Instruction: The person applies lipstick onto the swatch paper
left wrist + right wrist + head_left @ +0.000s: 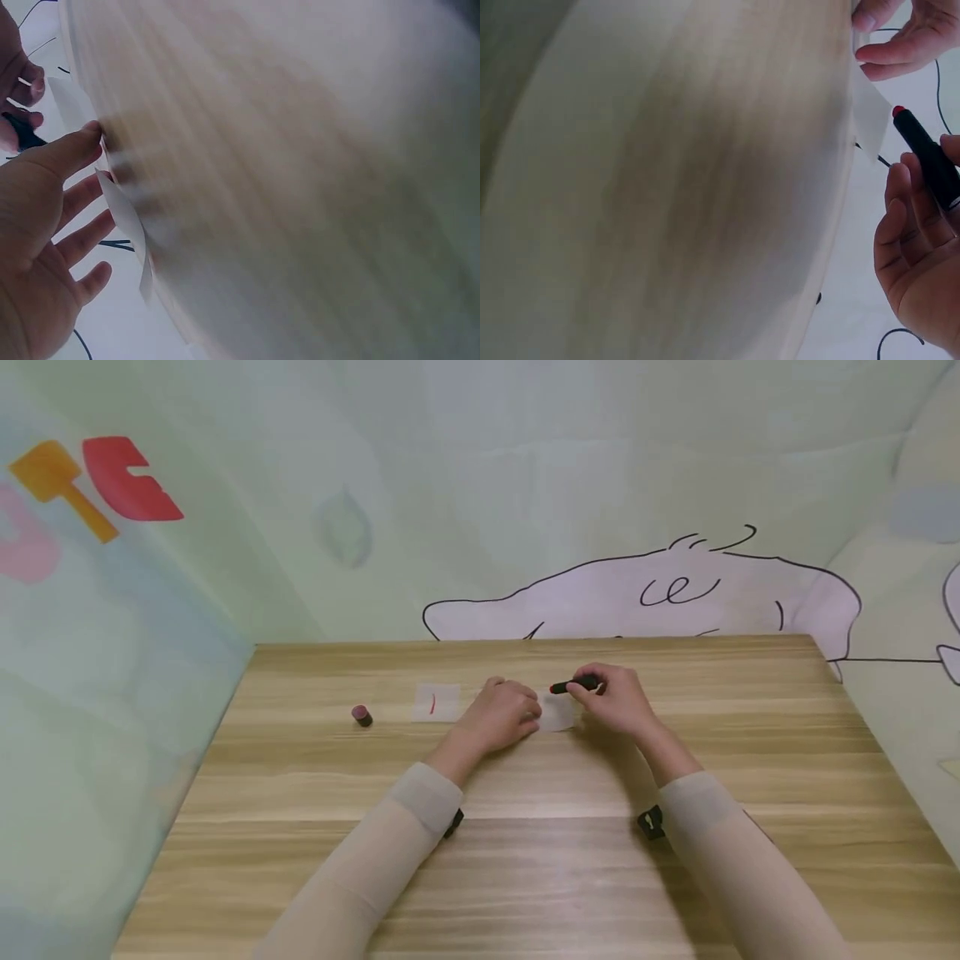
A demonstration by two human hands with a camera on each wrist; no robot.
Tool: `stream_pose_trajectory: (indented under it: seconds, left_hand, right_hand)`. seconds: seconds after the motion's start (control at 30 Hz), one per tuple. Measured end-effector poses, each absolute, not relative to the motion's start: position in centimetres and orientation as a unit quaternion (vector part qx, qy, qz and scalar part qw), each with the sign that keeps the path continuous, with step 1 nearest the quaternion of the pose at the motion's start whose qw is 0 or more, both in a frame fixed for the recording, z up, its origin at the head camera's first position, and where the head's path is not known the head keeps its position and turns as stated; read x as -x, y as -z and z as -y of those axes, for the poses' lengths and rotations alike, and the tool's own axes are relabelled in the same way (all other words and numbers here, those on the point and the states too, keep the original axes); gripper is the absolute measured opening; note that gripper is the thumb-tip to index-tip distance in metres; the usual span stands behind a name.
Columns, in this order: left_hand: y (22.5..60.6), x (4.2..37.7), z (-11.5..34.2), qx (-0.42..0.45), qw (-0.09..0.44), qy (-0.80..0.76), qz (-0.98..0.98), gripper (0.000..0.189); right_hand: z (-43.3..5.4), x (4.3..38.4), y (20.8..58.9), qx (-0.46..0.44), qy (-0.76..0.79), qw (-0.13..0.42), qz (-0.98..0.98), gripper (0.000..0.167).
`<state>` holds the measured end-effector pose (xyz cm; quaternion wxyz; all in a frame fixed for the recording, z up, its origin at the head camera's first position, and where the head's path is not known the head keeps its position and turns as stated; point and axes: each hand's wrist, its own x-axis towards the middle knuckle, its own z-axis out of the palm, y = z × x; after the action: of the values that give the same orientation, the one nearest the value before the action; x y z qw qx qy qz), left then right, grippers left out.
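Observation:
My right hand pinches a black marker between thumb and fingers. Uncapped, its red tip points left, over the upper part of a small white paper. At that paper's left edge rests my left hand, fingertips down on the table, thumb and fingers fairly straight. A second white paper, bearing a short red stroke, lies to the left of that hand. In the left wrist view, one sheet curls up beside the fingers.
A dark marker cap stands near the left side of the wooden table. Black wrist devices show beside the forearms. A printed backdrop rises behind the table's far edge.

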<state>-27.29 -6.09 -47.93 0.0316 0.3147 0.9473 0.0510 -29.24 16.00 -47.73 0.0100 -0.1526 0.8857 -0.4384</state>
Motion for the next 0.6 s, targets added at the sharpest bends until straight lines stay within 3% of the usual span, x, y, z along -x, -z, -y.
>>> stream_pose_trajectory:
  seconds: [0.6]
  left_hand:
    - [48.2,27.4,6.0,-0.300,0.045,-0.049,-0.952,0.022]
  right_hand:
    - [-15.1,29.9,48.6,0.141,0.386,0.049,-0.910,0.020]
